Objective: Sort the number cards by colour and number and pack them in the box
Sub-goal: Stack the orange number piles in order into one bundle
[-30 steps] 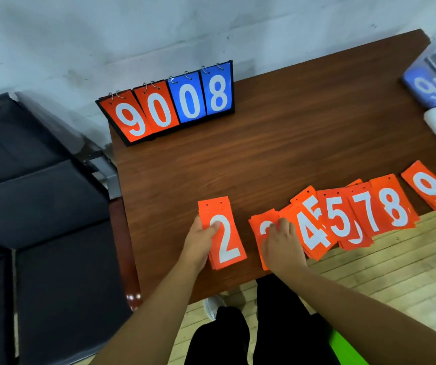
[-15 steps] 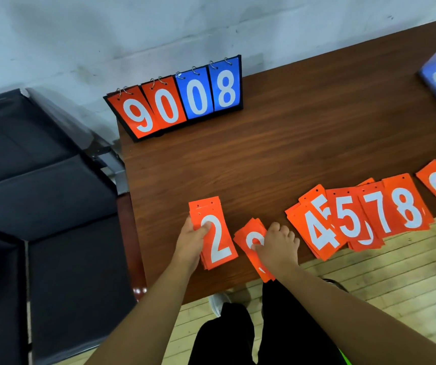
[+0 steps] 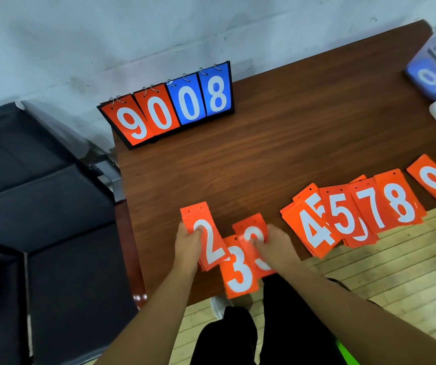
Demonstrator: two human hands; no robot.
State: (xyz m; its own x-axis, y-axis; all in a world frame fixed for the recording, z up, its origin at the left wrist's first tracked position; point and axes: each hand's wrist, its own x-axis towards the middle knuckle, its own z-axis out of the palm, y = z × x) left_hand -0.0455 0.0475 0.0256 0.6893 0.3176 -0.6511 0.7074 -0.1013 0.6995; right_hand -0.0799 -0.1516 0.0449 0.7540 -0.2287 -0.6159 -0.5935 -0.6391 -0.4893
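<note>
The table (image 3: 277,143) carries a scoreboard (image 3: 169,106) at the back and, along its near edge, a row of orange cards: loose overlapping piles from 4 to 9 (image 3: 369,206) at the right, the 2s (image 3: 209,241) and 3s (image 3: 243,262) in front of the person. The left hand (image 3: 188,246) has its fingers closed on the left edge of the 2s, while the right hand (image 3: 274,246) lies fingers-down on the 3s, which fan out over the edge. Thin, light, stiff and probably slick, such cards will likely slide apart, so I judge each pile is best squared and pinched by its long edges.
</note>
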